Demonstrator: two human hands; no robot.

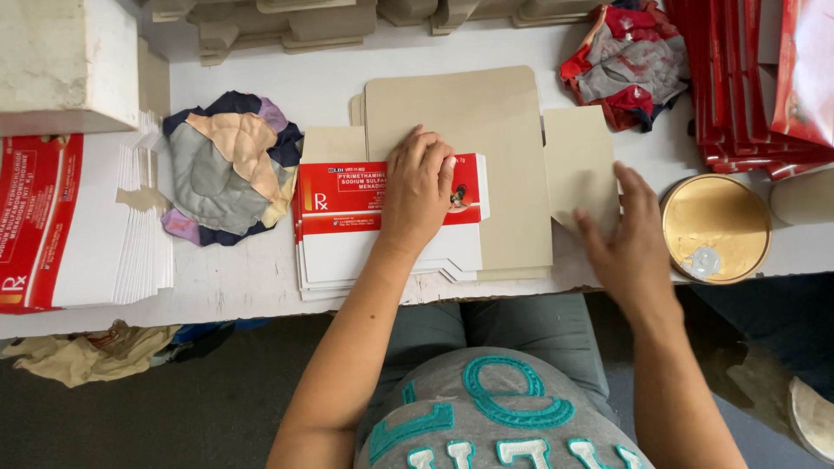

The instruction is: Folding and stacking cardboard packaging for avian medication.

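Red and white printed carton blanks (347,227) lie in a flat stack on the white tabletop (243,287), right at its near edge, and I see the left hand (420,187) pressed palm-down on the top blank, fingers spread flat, gripping nothing. Under and behind the stack lies a plain tan unfolded carton (486,130), blank side up. The right hand (630,239) hovers open over the side flap of that tan carton, fingers loosely extended and a little blurred; I cannot tell whether it touches the flap. Just right of it stands a round gold tin lid (715,227) with a small crumpled scrap inside. Left of the stack rests a patchwork cloth pad (228,169); further left, a taller pile of white blanks (122,230). A red and grey rag (624,61) lies at the far right.
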